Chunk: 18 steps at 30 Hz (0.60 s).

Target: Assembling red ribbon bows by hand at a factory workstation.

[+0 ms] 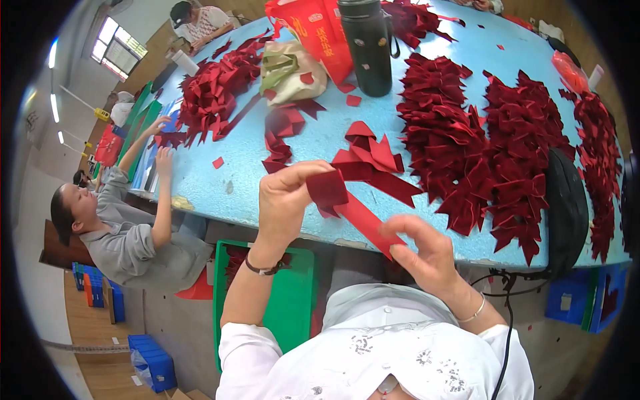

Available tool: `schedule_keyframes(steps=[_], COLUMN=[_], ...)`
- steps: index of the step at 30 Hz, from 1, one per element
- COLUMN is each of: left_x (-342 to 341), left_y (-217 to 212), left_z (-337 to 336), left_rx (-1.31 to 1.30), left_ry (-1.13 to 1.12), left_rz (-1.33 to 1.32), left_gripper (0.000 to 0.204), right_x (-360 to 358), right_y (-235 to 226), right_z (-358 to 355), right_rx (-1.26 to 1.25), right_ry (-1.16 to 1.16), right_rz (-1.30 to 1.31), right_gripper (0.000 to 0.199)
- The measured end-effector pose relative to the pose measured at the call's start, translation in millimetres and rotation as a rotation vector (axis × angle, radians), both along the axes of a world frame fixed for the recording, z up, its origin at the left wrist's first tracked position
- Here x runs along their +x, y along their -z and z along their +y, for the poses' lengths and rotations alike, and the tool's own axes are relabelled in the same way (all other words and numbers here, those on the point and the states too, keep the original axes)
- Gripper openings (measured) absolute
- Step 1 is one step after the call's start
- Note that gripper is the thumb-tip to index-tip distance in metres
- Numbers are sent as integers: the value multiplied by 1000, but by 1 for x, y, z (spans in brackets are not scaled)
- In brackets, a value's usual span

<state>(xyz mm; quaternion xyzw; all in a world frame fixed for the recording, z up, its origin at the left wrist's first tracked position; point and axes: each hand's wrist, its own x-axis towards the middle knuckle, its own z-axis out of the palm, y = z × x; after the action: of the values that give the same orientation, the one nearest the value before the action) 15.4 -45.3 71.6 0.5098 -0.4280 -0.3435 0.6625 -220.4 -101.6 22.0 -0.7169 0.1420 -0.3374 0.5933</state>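
Ribbon work fills the pale blue bench (313, 143), and the black flask (367, 47) standing near its far edge serves as the landmark. Straight toward the person from that flask, at the bench's near edge, the left hand (285, 200) pinches the folded end of a red ribbon strip (353, 213) between thumb and fingers. The strip runs down and to the right from there to the right hand (427, 257), whose thumb and fingers are closed on its lower end. The strip is held in the air just off the near edge of the bench, taut between the two hands.

Between the flask and the hands, a loose red bow piece (370, 160) lies on the bench. To the right of the flask, big heaps of dark red folded ribbons (493, 147) spread across the surface, touching one another. Just left of the flask sit a beige cloth bag (290, 70) and a red bag (313, 30). Further left of the flask lies another pile of red ribbons (213, 93).

Far left of the flask, a co-worker in grey (127, 240) leans at the bench's left edge with both arms reaching onto it. Below the bench, nearer the person than the flask, stands a green crate (297, 293).
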Motion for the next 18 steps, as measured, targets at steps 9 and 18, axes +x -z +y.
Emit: schedule_keyframes(steps=[9, 18], left_x=[-43, -37], left_y=[2, 17], left_z=[-6, -5], left_rx=[-128, -128], left_ry=[-32, -147], left_rz=[-760, -802], left_gripper=[24, 23], right_x=[16, -5], right_y=[-11, 3], right_z=[-3, -6], right_rx=[447, 606], right_ry=[-14, -138], right_rz=[-105, 2], right_gripper=[17, 8])
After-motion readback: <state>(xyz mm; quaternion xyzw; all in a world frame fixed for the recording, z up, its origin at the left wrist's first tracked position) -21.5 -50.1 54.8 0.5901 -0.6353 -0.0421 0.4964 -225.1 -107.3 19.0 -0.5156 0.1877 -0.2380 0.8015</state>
